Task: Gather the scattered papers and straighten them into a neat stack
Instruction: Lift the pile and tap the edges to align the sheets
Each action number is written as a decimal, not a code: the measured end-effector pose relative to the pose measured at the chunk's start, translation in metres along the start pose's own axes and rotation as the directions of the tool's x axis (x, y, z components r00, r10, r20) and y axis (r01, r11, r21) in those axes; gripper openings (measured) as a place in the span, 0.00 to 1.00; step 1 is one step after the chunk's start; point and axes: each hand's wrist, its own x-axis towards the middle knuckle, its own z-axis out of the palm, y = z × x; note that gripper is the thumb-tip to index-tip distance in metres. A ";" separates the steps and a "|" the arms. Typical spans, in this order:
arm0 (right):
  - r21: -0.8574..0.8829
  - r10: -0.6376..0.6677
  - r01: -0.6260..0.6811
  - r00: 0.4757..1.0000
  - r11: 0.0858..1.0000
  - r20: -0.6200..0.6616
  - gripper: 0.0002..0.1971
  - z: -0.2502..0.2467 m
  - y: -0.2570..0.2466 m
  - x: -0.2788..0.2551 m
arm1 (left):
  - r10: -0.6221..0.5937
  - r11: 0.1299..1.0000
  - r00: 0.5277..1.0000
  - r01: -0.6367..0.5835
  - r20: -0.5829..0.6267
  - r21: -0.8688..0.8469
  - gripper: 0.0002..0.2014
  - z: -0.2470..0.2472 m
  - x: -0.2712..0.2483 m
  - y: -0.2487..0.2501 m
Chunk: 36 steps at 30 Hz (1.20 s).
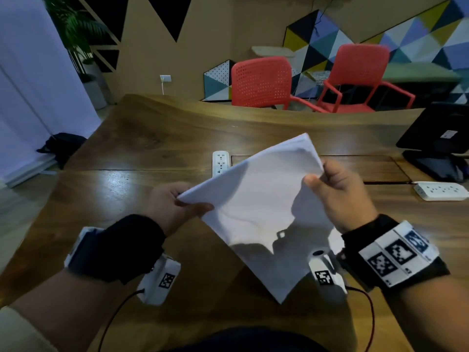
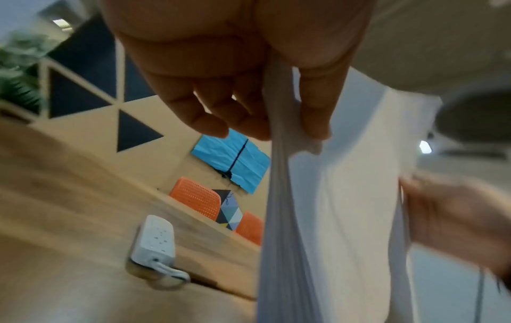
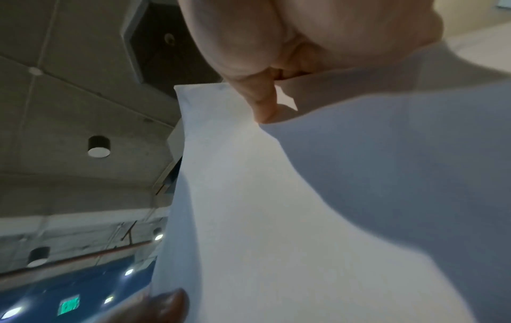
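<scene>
Papers [image 1: 256,207], plain white and blank on the face that shows, are held as one gathered bundle above the wooden table [image 1: 142,148], turned so one corner points toward 12 o'clock and another toward 6 o'clock, like a diamond. Layered edges show near the far corner, and the top sheet is slightly rippled, with a dark shadow across its lower half.

At the bundle's 9 o'clock corner the left hand [image 1: 170,207] pinches the sheets, thumb on top and fingers beneath. At the 3 o'clock edge the right hand [image 1: 340,191] grips them the same way, thumb over the top sheet.

Only the head view gives the whole outline of the bundle and its place over the table, with a white power strip [image 1: 220,162] just beyond it at 12 o'clock, a second power strip [image 1: 441,191] at 3 o'clock and two red chairs [image 1: 261,82] past the far table edge.

From the left wrist the papers [image 2: 331,207] appear edge-on as thin stacked layers hanging below the left hand [image 2: 235,72], whose fingers [image 2: 210,122] curl behind the sheets; the right hand [image 2: 453,218] is blurred at the opposite edge.

From the right wrist the underside of the papers [image 3: 304,207] fills the frame, with one finger of the right hand [image 3: 290,48] pressed against it.
</scene>
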 end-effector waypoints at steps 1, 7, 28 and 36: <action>0.072 0.014 -0.014 1.000 0.997 -0.009 0.15 -0.004 -0.001 0.001 | -0.040 0.982 0.999 0.036 -0.021 -0.184 0.10 -0.002 0.003 0.002; 0.428 0.153 -0.125 0.988 0.895 -0.031 0.25 0.000 0.000 -0.002 | -0.033 0.758 0.997 0.069 0.068 -0.649 0.22 0.016 0.010 0.013; 0.197 0.050 -0.005 0.973 0.980 -0.224 0.13 0.022 -0.021 -0.007 | 0.026 0.933 0.961 -0.122 -0.277 -0.338 0.09 0.024 -0.003 0.050; 0.177 -0.033 0.065 0.984 0.982 -0.177 0.18 0.015 -0.027 -0.011 | 0.149 0.873 0.953 -0.252 -0.263 -0.417 0.20 0.009 -0.006 0.061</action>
